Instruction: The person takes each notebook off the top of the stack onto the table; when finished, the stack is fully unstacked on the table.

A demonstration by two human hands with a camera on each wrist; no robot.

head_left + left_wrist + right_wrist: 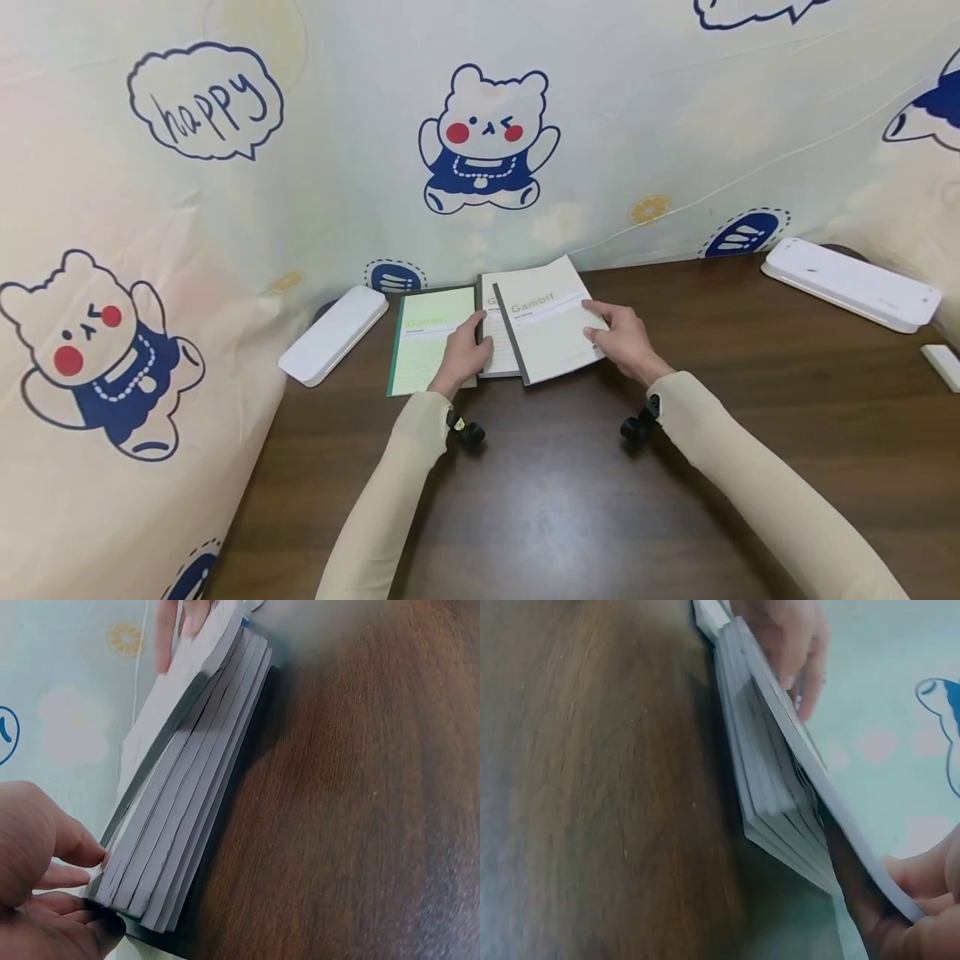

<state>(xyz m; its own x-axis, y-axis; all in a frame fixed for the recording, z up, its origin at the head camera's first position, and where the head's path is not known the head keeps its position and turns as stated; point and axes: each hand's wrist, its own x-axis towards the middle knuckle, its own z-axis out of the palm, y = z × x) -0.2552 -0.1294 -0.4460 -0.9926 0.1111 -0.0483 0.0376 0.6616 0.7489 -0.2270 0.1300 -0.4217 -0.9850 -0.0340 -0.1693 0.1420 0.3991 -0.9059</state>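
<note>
My right hand [624, 337] pinches the right edge of the top notebook [551, 321], a cream "Gambit" one with a dark spine. That notebook lies tilted over a stack of notebooks [191, 780], its right side lifted off them in the right wrist view. With thumb and fingers, my left hand [465, 354] grips the stack's left edge; the fingertips [86, 844] show close against the corner in the left wrist view. A pale green notebook [435, 333] with a green spine lies flat to the left, partly behind this hand.
A white oblong case [333, 333] lies left of the notebooks, and a similar white case [851, 283] at the far right. Near the right edge is a small white block [941, 367]. The brown wooden table [555, 500] meets a printed cloth [360, 167] behind.
</note>
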